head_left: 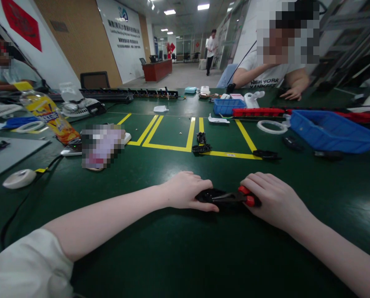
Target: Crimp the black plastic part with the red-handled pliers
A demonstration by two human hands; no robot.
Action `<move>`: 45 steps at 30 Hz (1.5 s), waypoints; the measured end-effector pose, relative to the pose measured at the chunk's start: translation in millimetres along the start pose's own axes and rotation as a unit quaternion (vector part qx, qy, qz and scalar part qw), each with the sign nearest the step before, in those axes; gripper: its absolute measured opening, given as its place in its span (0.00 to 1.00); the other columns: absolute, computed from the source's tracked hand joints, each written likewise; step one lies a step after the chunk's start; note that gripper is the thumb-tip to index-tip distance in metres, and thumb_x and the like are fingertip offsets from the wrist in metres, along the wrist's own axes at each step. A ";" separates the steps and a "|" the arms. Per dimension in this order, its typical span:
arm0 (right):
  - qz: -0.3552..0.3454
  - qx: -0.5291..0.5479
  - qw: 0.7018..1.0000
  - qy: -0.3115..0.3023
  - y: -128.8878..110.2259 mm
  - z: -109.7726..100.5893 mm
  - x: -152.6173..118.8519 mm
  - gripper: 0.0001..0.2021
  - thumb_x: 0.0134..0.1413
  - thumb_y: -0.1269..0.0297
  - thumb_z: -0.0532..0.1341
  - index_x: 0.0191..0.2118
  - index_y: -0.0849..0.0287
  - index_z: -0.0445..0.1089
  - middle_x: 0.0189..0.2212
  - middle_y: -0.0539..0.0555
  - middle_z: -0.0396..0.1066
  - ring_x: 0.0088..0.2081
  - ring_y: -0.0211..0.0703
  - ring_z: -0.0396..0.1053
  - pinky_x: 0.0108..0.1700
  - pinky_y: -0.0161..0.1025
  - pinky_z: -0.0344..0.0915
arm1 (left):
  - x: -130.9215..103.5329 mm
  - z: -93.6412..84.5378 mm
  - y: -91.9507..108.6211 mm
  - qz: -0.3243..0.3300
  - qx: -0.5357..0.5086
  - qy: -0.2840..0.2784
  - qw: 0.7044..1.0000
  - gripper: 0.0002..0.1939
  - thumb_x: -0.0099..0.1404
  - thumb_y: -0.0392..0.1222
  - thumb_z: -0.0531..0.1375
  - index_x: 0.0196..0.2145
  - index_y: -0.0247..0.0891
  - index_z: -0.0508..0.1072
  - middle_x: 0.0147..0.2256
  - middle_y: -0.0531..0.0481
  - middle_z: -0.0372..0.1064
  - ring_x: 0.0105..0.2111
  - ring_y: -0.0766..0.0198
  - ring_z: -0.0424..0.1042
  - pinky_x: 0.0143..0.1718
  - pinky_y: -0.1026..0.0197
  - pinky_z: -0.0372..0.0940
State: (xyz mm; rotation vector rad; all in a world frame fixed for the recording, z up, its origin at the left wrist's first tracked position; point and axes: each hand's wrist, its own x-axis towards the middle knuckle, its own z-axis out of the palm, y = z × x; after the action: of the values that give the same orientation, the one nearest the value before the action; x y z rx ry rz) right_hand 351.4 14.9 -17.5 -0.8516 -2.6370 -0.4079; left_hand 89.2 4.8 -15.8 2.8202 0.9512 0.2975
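Low over the green table [160, 256], my left hand [189, 190] is closed round the left end of a black part [208, 195]. My right hand [268, 198] grips the red handles of a pair of pliers [248, 200]. The dark jaws point left and lie against the black part; exactly what they pinch is too small to tell. Beyond my hands, small black pieces [201, 147] rest on the yellow tape lines, and another dark piece [266, 155] lies to their right.
Leftward are a phone [102, 147], a leaning drink bottle [50, 114] and a white mouse [20, 179] with a black strap. A blue tray [334, 130] and a white tape ring [272, 127] are at the right. A person [273, 74] sits across the table.
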 end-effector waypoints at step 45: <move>0.034 0.002 0.999 -0.026 -9.1 -3.6 -1.6 0.07 0.43 0.70 0.60 0.33 0.61 0.67 0.31 0.58 0.69 0.32 0.48 0.67 0.33 0.44 0.65 | 0.6 0.8 0.0 0.025 0.005 0.011 1.000 0.24 0.67 0.63 0.50 0.29 0.38 0.65 0.25 0.52 0.66 0.25 0.63 0.65 0.28 0.62 0.53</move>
State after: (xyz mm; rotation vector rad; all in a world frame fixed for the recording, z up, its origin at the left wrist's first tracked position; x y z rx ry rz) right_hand 347.9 5.7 -16.4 -0.9598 -2.6458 -0.3668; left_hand 89.8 5.1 -16.5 2.8584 0.8910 0.3315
